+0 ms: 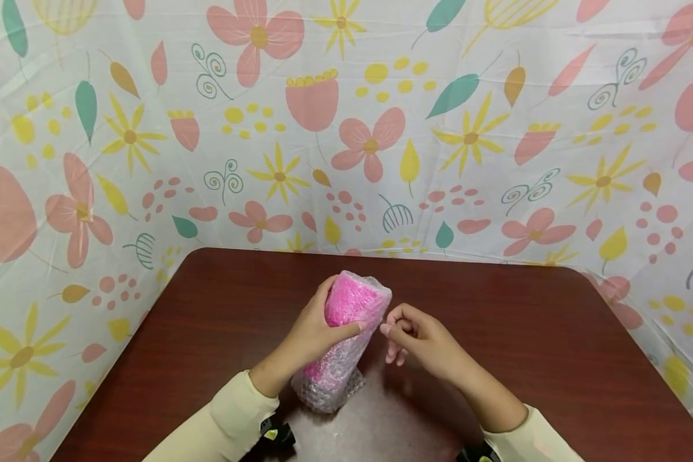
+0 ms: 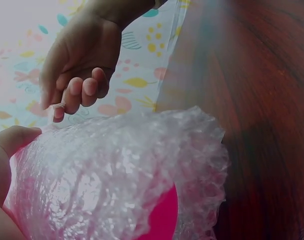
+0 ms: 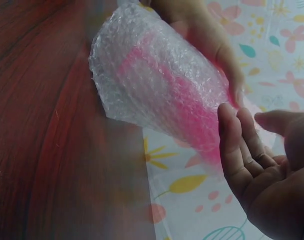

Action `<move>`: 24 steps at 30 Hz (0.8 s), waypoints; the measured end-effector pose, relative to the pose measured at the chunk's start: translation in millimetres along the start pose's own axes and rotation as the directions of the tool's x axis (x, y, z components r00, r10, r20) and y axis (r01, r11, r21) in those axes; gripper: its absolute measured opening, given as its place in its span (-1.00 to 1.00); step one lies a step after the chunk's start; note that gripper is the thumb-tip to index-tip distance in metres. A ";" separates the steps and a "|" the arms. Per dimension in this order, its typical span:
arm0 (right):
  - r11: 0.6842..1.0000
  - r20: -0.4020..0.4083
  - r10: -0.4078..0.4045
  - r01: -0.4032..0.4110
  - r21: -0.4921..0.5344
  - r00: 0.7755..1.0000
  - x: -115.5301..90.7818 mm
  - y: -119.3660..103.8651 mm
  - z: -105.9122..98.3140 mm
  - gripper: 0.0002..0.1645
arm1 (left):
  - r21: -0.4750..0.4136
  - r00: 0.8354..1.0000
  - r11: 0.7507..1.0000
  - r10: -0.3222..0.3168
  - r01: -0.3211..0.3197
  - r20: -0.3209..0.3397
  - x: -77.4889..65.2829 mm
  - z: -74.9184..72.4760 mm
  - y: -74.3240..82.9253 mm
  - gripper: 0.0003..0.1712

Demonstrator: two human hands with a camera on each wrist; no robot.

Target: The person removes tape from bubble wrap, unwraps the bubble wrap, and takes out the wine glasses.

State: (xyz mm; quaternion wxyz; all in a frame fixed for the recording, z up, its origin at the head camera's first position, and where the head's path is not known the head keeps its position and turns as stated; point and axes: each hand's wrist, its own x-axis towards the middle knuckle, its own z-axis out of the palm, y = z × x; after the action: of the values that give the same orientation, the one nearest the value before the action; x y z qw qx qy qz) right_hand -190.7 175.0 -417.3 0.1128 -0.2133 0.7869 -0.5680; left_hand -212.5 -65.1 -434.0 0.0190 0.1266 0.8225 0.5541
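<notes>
A bright pink cylinder-like object wrapped in clear bubble wrap (image 1: 346, 343) stands tilted over the table, its top leaning right in the head view. My left hand (image 1: 314, 327) grips its upper part, thumb across the near side and fingers behind. Pink shows at the open end of the bubble wrap (image 2: 191, 165) in the left wrist view. Close to the wrap's upper right edge is my right hand (image 1: 421, 337), with fingers bent and thumb near the index finger. Whether its fingertips pinch a thin bit of film cannot be told. In the right wrist view the right hand's fingers (image 3: 231, 145) are beside the wrap.
The dark reddish-brown table (image 1: 208, 308) extends on both sides of the wrapped object. A loose flap of bubble wrap (image 1: 355, 382) touches or hangs near the tabletop. A white cloth with flower and leaf prints (image 1: 375, 192) hangs behind and beside the table.
</notes>
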 end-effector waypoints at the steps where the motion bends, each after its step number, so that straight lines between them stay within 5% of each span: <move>1: 1.000 -0.004 0.005 -0.005 -0.001 1.000 0.0 -0.3 0.5 -0.71 | -0.001 1.000 1.000 -0.002 0.002 0.002 -0.4 0.2 0.4 0.14; 13: 1.000 0.025 -0.020 0.020 0.001 0.999 -1.3 -0.1 2.8 -0.77 | 0.029 1.000 0.999 0.014 -0.014 0.019 0.0 2.7 -2.3 0.18; 24: 1.000 0.018 -0.014 0.014 0.001 1.000 -1.7 0.5 0.5 -0.71 | 0.037 0.993 0.998 0.053 -0.058 0.109 -1.0 0.7 -1.9 0.20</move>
State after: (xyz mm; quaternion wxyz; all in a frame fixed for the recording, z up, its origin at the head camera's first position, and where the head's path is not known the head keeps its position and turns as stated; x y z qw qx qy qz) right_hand -189.1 175.5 -418.0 0.1159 -0.2236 0.7842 -0.5671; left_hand -211.7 -65.3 -436.1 0.0454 0.1796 0.8275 0.5300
